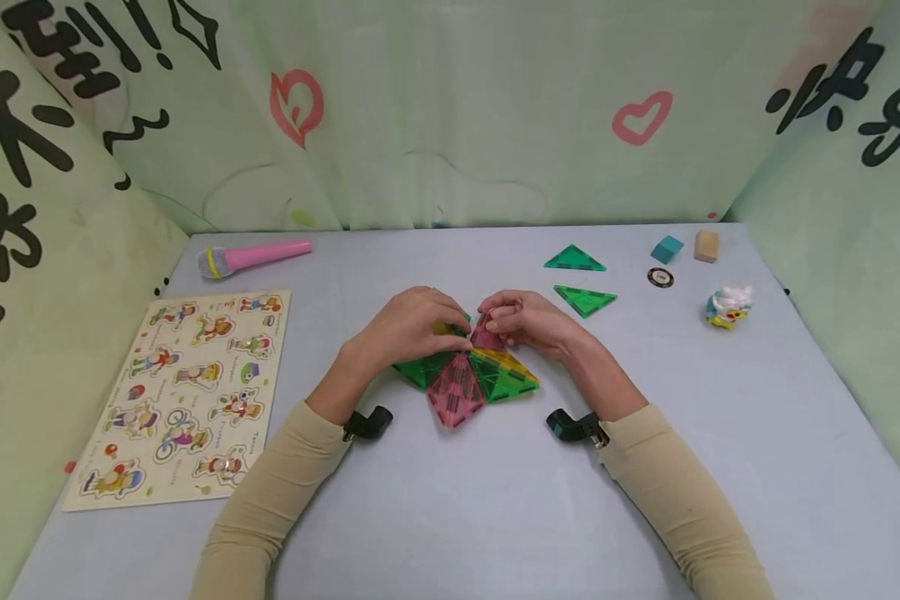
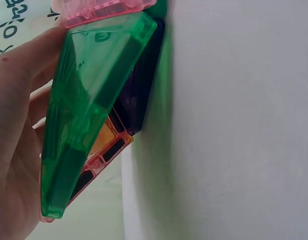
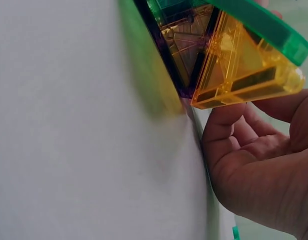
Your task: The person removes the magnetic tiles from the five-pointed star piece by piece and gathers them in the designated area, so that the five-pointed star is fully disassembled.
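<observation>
In the head view, a low model of see-through magnetic tiles stands at the table's middle, with a red tile (image 1: 456, 393) at its front and green tiles (image 1: 504, 379) on either side. My left hand (image 1: 416, 323) grips its left rear part, thumb along the top edge. A green triangular tile (image 2: 89, 95) covers part of that hand's fingers in the left wrist view. My right hand (image 1: 536, 323) pinches a small red tile (image 1: 487, 337) at the model's top right. A yellow tile (image 3: 244, 70) shows above the right fingers in the right wrist view.
Two loose green triangles (image 1: 585, 301) lie behind the right hand. Farther right are a blue block (image 1: 667, 249), a wooden block (image 1: 707, 246), a round black chip (image 1: 660, 277) and a small figurine (image 1: 729, 306). Leftward lie a picture board (image 1: 157, 333) and a pink toy microphone (image 1: 262, 255).
</observation>
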`<state>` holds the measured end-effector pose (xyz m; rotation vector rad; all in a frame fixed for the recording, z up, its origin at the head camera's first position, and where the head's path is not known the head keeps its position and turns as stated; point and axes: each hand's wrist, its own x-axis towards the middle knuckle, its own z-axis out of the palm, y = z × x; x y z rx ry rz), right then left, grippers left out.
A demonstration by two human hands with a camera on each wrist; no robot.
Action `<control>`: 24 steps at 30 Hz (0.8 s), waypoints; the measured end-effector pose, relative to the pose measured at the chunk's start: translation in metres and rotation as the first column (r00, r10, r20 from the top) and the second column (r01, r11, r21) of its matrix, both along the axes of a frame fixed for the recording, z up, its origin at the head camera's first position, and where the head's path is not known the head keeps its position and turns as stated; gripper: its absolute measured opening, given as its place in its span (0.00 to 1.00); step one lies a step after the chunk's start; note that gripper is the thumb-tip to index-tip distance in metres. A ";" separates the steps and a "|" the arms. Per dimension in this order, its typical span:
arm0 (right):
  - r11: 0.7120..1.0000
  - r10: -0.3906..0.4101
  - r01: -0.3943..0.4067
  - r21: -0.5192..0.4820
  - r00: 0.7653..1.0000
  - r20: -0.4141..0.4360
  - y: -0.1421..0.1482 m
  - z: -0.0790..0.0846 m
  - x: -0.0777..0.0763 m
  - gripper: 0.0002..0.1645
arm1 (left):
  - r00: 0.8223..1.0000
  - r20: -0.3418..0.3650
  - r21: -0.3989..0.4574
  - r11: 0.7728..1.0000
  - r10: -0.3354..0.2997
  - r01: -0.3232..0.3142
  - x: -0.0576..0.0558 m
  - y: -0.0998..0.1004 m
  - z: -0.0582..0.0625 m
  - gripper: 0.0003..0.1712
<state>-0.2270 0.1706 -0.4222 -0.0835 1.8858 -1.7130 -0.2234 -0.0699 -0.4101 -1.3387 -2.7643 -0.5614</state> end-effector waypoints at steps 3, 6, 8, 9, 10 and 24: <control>0.999 -0.010 0.009 -0.034 1.000 -0.016 0.001 0.000 0.000 0.14 | 0.999 0.041 -0.006 1.000 -0.004 0.005 0.000 0.000 0.000 0.19; 0.998 -0.024 0.022 -0.066 0.999 -0.028 0.002 0.000 0.000 0.12 | 0.996 0.089 -0.012 1.000 -0.010 0.012 0.000 0.001 0.001 0.20; 0.996 -0.030 0.028 -0.082 0.999 -0.026 0.002 0.000 0.000 0.10 | 0.993 0.119 -0.014 1.000 -0.012 0.014 0.000 0.001 0.001 0.21; 0.996 -0.033 0.031 -0.088 0.999 -0.024 0.002 0.000 0.000 0.10 | 0.991 0.133 -0.012 1.000 -0.014 0.016 0.000 0.001 0.000 0.21; 0.995 -0.035 0.033 -0.093 0.999 -0.023 0.002 0.000 0.000 0.09 | 0.989 0.145 -0.007 1.000 -0.017 0.018 0.000 0.002 0.001 0.21; 0.944 -0.268 0.264 -0.197 0.963 0.002 0.025 0.017 -0.004 0.05 | 0.970 0.238 0.062 0.997 -0.049 0.036 0.003 0.004 0.000 0.12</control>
